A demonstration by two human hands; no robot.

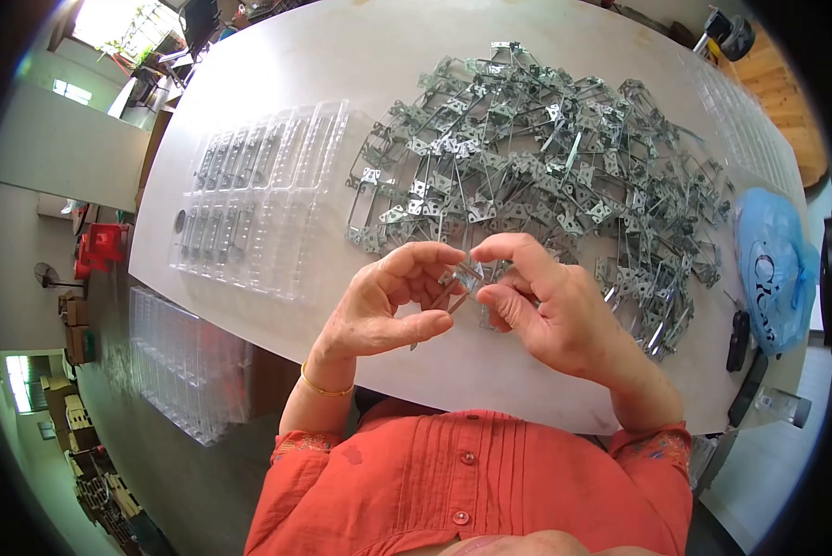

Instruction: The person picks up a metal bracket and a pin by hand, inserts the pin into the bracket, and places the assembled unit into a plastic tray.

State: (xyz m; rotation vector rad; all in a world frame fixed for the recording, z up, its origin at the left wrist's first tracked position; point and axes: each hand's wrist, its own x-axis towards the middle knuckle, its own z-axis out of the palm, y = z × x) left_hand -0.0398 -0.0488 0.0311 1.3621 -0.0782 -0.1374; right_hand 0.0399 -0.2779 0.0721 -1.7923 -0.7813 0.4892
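Both hands are close together over the near part of the table. Around a small metal bracket [469, 278], the fingers of my left hand [388, 301] are curled, its thumb pointing right. My right hand [550, 301] pinches the bracket's right end between thumb and fingers. Just beyond my hands lies a large pile of metal brackets [527, 157], tangled over one another. To the left, a clear plastic tray [281, 243] has metal pieces in several of its slots on the left side, while slots on its right side show no metal.
A stack of clear trays [189, 371] stands below the table's left edge. At the right are a blue plastic bag [773, 273], a black tool [738, 341] and a clear container [780, 406]. More clear trays [736, 116] lie at the far right.
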